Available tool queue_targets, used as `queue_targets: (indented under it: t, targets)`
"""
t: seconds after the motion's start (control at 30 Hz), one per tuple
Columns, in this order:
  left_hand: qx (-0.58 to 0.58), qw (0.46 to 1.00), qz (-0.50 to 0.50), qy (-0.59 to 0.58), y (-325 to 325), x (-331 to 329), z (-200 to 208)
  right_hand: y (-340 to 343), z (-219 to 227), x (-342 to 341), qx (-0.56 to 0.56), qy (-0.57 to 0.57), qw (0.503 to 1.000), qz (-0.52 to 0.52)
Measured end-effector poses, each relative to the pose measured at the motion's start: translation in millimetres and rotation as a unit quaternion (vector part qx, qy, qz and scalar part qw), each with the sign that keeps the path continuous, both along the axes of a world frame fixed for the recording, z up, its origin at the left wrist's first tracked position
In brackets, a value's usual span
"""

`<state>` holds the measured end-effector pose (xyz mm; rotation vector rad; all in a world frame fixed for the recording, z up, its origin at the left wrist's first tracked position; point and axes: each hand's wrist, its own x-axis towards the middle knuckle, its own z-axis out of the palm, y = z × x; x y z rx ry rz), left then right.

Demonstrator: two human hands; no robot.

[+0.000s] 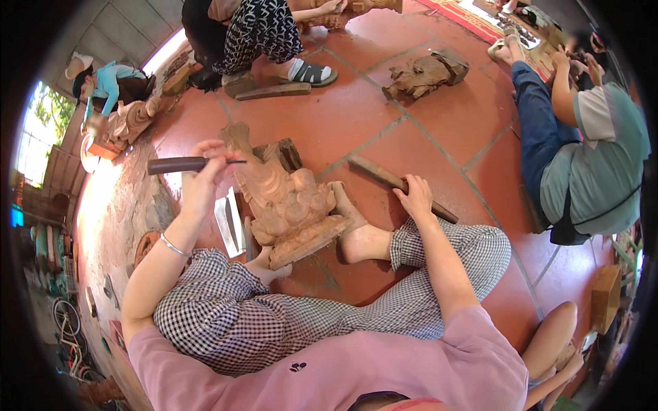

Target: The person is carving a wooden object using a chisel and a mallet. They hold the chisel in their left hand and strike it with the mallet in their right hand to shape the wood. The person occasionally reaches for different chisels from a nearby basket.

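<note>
A carved wooden statue (pixel 291 195), with a stepped base and rounded forms, is braced between my bare feet. My left hand (pixel 208 170) is raised at its left side, fingers closed on a carving chisel (pixel 175 165). The chisel's dark handle sticks out to the left and its thin metal end points right, over the upper part of the statue. To the right of the statue, my right hand (pixel 417 198) grips a long wooden bar (pixel 373 171) near its middle, above the tiled floor. My palm hides part of the bar.
Behind the statue sits a dark wood block (pixel 284 152). A rough wood piece (pixel 426 74) lies farther back on the floor (pixel 445 137). Another wooden bar (pixel 274 90) is beside a co-worker's sandalled foot (pixel 312 72). Other people sit at right and far left.
</note>
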<state>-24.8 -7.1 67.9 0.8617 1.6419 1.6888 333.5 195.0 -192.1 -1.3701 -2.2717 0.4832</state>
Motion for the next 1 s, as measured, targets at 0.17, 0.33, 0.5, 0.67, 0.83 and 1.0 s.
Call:
queue_targets:
  t: [0.17,0.33,0.5,0.67,0.83,1.0]
  targets:
    - [0.045,0.998,0.031,-0.024,-14,-34,-1,-1,7,-5,0.003,-0.001,1.0,0.007]
    - [0.039,0.991,0.13,-0.02,-25,-49,-6,11,8,-2,0.045,0.033,0.998,0.036]
    - [-0.097,0.952,0.229,0.178,-50,-86,-38,25,36,-25,-0.072,0.173,0.981,0.042]
    - [-0.292,0.94,0.17,0.037,-109,-109,-113,11,118,-106,-0.13,0.228,0.953,0.149]
    - [-0.528,0.812,0.128,0.215,-148,-58,-187,-3,148,-168,-0.117,0.211,0.941,0.237]
    - [-0.605,0.733,0.093,0.295,-154,-18,-263,-13,152,-169,-0.132,0.182,0.936,0.271]
